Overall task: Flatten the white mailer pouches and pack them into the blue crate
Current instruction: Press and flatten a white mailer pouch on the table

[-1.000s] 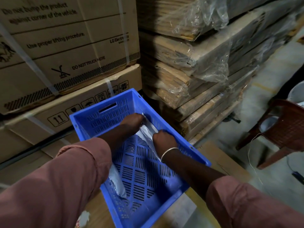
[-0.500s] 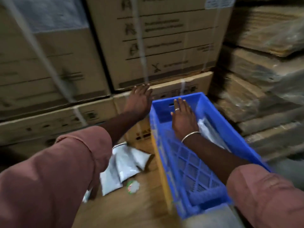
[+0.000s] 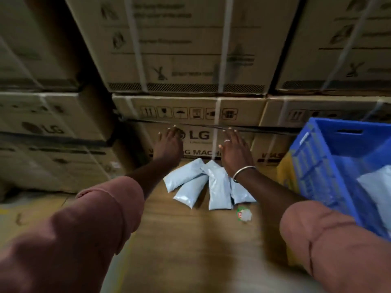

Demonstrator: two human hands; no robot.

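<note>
Several white mailer pouches [image 3: 211, 183] lie fanned out on the brown cardboard surface, puffy and overlapping. My left hand [image 3: 169, 145] hovers above and beyond their left side, fingers spread, holding nothing. My right hand [image 3: 236, 151] is above their right side, also spread and empty, with a metal bangle on its wrist covering part of one pouch. The blue crate [image 3: 313, 166] stands at the right edge, and a white pouch [image 3: 374, 187] lies inside it.
Stacked LG cardboard boxes [image 3: 190, 115] with white straps form a wall just behind the pouches. A small green-and-white scrap [image 3: 244, 214] lies in front of the pouches. The image is motion-blurred.
Both hands left the crate, where they were pressing a pouch, and swung left over the loose pouches. The view turned left, so the crate now sits at the right edge.
</note>
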